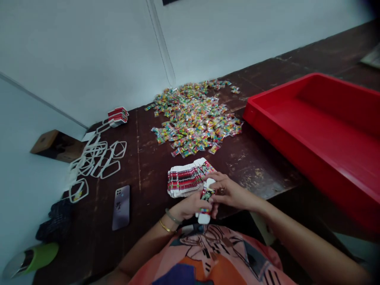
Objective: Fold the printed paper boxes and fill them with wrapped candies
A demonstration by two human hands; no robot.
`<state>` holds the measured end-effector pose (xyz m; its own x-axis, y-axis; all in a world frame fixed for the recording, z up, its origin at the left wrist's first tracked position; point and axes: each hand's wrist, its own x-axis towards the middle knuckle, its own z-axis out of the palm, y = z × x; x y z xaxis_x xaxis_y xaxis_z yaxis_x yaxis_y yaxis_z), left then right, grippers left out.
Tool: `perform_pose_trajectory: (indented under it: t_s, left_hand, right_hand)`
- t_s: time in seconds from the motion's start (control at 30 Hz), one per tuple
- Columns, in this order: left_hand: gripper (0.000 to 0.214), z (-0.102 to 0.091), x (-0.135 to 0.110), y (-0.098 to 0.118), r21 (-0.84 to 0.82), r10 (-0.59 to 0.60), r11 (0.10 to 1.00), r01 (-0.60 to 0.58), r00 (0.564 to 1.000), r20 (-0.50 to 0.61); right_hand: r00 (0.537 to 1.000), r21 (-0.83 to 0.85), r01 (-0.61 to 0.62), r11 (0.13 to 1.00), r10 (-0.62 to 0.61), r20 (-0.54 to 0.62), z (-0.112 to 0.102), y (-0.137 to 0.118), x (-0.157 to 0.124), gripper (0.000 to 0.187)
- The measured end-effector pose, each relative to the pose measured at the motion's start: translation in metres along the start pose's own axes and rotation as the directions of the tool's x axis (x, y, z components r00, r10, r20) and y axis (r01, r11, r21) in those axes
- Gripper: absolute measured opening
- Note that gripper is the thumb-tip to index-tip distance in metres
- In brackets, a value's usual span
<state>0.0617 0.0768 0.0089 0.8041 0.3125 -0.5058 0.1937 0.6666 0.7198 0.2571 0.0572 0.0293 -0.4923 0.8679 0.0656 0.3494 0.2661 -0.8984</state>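
Both my hands meet at the near edge of a dark wooden table [148, 158]. My left hand [190, 208] and my right hand [230, 192] are closed together around a small printed paper box [206, 204], white with red and coloured print. Just behind them lies a fanned stack of the same flat printed box blanks [185, 178]. Farther back spreads a large heap of small colourful wrapped packets [194, 118].
A big red plastic tray [326, 130] stands at the right. At the left lie white cut-out cardboard frames [97, 158], a small pile of red-white boxes [118, 116], a phone [121, 206], a dark cloth [57, 217] and a green object [35, 257].
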Motion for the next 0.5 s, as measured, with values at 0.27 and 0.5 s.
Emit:
perform_pose_trajectory:
  t_s: [0.27,0.5]
  left_hand:
    - [0.034,0.006,0.006,-0.03,0.395,0.37,0.89,-0.229,0.868,-0.331]
    - [0.048,0.003,-0.005,-0.061,0.443,0.454,0.858,-0.26,0.787,-0.417]
  right_hand:
    - [0.964,0.531,-0.218,0.819,0.265,-0.013,0.026,0.011,-0.023,0.019]
    - [0.831,0.86,-0.229,0.457,0.552,-0.072,0.074,0.023,-0.053,0.031]
